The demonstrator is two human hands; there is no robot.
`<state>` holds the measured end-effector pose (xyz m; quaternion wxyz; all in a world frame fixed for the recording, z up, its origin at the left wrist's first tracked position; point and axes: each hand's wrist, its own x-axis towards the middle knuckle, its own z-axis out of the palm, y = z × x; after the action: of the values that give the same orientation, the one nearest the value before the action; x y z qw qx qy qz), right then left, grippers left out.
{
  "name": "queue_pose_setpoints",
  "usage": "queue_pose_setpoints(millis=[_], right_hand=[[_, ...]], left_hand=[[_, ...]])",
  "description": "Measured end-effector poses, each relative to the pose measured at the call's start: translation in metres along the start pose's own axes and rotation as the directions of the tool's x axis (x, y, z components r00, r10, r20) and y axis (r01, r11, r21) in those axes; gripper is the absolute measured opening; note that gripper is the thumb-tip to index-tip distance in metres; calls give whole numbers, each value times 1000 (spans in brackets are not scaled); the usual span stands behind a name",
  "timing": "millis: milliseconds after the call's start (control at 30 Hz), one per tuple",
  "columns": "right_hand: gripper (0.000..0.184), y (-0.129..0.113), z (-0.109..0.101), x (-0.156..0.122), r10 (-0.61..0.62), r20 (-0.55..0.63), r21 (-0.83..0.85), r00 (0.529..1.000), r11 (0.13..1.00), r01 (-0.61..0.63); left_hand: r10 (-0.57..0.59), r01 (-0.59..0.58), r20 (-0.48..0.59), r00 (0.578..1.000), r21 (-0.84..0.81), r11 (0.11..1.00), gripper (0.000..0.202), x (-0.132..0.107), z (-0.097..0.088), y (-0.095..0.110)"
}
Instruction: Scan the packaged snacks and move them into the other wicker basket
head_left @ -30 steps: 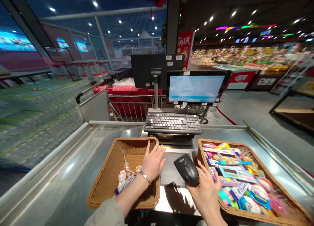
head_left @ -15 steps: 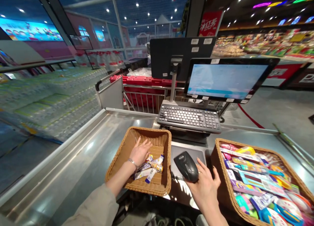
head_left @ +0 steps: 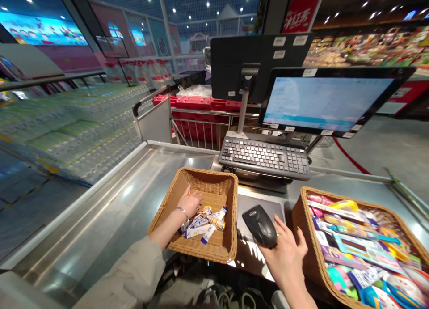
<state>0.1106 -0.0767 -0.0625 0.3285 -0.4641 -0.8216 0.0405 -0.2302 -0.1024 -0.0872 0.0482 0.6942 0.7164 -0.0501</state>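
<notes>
My left hand [head_left: 190, 202] reaches down into a wicker basket [head_left: 154, 213], fingers apart over its inner left side. Just below and right of it lie several slim white-and-blue packets [head_left: 197, 230] and a small orange-and-white wrapped item [head_left: 216, 221]. A tiny orange spot shows by the fingertips; I cannot make it out. In my right hand [head_left: 284, 251] is a black handheld barcode scanner [head_left: 258, 225], its head pointing up and left above the counter. The thumb and a finger stick out beside it, and its grip is mostly hidden.
A second wicker basket [head_left: 318, 255] at the right is full of packaged toothbrushes and colourful goods. Behind stand a keyboard [head_left: 264, 157], a lit monitor [head_left: 325, 101] and another monitor's back [head_left: 231, 69]. The metal counter [head_left: 117, 201] has a raised rim. Beyond is a shopping cart [head_left: 197, 132].
The view has shifted slightly, so the monitors and right basket appear further right. My left hand has moved a little within the basket, its fingers less spread. The scanner stays in my right hand.
</notes>
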Motion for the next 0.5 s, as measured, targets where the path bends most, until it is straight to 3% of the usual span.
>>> queue_pose_setpoints(millis=[267, 367, 500], right_hand=[[24, 6, 2, 2, 14, 9, 2, 1000, 1000, -14], [26, 10, 3, 2, 23, -4, -5, 1000, 1000, -23], [29, 12, 4, 3, 39, 8, -5, 999, 999, -39]], left_hand=[[-133, 123, 141, 981, 82, 989, 16, 24, 22, 9], [-168, 151, 196, 966, 99, 984, 32, 28, 30, 9], [-214, 193, 251, 944, 103, 976, 34, 28, 37, 9]])
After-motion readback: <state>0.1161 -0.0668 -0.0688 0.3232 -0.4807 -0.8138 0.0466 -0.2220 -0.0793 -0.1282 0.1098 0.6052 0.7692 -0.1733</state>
